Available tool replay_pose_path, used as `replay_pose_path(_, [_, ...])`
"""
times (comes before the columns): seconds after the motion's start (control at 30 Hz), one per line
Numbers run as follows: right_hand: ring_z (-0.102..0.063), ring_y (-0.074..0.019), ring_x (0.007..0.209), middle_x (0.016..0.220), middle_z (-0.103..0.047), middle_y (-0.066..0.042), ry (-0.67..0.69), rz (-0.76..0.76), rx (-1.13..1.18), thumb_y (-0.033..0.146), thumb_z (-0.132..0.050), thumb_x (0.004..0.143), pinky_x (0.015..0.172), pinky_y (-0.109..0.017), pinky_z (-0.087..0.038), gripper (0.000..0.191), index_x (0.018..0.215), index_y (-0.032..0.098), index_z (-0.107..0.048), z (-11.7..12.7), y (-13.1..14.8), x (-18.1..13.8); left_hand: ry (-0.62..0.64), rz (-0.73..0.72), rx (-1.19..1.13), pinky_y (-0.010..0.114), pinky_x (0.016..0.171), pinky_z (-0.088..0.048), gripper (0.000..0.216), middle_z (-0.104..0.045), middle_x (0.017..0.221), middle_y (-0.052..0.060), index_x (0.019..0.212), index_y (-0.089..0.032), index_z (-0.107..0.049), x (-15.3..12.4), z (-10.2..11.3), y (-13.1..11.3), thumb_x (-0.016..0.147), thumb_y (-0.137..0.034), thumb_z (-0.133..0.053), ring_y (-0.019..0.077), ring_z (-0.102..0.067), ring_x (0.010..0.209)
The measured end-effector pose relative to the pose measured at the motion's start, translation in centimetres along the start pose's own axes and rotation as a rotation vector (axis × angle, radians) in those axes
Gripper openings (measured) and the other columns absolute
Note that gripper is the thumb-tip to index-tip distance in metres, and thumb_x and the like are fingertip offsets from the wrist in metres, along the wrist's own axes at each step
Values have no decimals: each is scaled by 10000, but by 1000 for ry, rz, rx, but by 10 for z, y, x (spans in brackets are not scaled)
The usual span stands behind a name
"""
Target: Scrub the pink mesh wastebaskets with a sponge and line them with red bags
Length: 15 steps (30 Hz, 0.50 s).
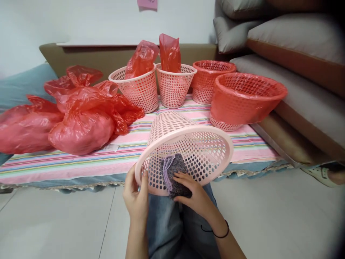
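Note:
A pink perforated plastic basket point(185, 131) lies tipped on its side, its mouth turned toward me over my knees. My left hand point(137, 196) grips the rim at the lower left, thumb inside and fingers outside. Inside the mouth, my right hand point(192, 194) is closed on a folded dark grey cloth point(176, 167) with a lilac edge. The cloth rests against the lower inner wall, near the rim. A dark band circles my right wrist.
Behind stand two pink baskets point(176, 86) with red plastic bags poking out. Two more baskets point(237, 108) at right are lined with red bags. Filled red bags point(83, 126) lie at left on the striped cloth point(126, 154). Grey cushions point(299, 72) are stacked at right.

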State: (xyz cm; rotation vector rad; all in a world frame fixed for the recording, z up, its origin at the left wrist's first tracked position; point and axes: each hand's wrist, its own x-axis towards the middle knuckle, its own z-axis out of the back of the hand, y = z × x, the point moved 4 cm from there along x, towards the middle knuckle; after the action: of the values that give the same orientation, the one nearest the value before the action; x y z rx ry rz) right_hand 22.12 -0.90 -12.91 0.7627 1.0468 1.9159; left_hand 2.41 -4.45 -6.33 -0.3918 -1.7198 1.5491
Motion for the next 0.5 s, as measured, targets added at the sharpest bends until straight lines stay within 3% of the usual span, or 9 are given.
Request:
replay_pose_path(0.1, [-563, -299, 1304, 1319, -668, -88, -107, 48, 9, 247, -797, 789, 1125, -558, -427, 380, 1162, 297, -743, 1, -5, -3, 18, -18, -9, 340, 1003, -484, 405, -673, 1216, 65, 1230, -236, -635, 0, 1, -6, 848, -343, -715, 221, -641, 1123])
replay_pose_path(0.2, [-633, -269, 1215, 1201, -730, -70, -197, 129, 24, 214, -725, 850, 1076, -507, -497, 268, 1097, 307, -771, 1, -4, -4, -19, -128, 19, 351, 1013, -479, 538, -595, 1360, 85, 1322, -264, -567, -4, 11, -13, 815, -269, -747, 235, -586, 1229])
replay_pose_path(0.27, [-668, -260, 1154, 1118, -759, -64, -251, 166, 35, 210, -704, 864, 1041, -488, -529, 244, 1075, 307, -778, 3, -1, -5, -115, -266, 81, 328, 922, -505, 462, -647, 1222, 65, 1224, -254, -611, -12, 24, -19, 787, -225, -760, 201, -632, 1072])
replay_pose_path(0.33, [-688, -258, 1109, 1052, -775, -59, -286, 193, 42, 195, -697, 865, 1011, -480, -550, 233, 1053, 303, -785, 6, 4, -6, -118, -317, 168, 278, 757, -508, 244, -676, 936, 13, 1022, -241, -658, -25, 33, -21, 793, -226, -742, 152, -621, 786])
replay_pose_path(0.4, [-694, -254, 1088, 1021, -779, -55, -312, 218, 49, 172, -691, 864, 987, -471, -562, 243, 1047, 302, -785, 10, 9, -7, 97, -165, 264, 247, 585, -456, 74, -633, 704, -19, 868, -240, -665, -40, 29, -12, 838, -304, -689, 134, -554, 580])
replay_pose_path(0.5, [-696, -245, 1068, 1010, -778, -54, -362, 238, 56, 146, -698, 854, 964, -453, -572, 264, 1052, 300, -781, 15, 14, -9, 551, 284, 386, 265, 472, -370, 326, -574, 516, -7, 693, -237, -662, -71, 11, 16, 888, -484, -577, 151, -509, 425])
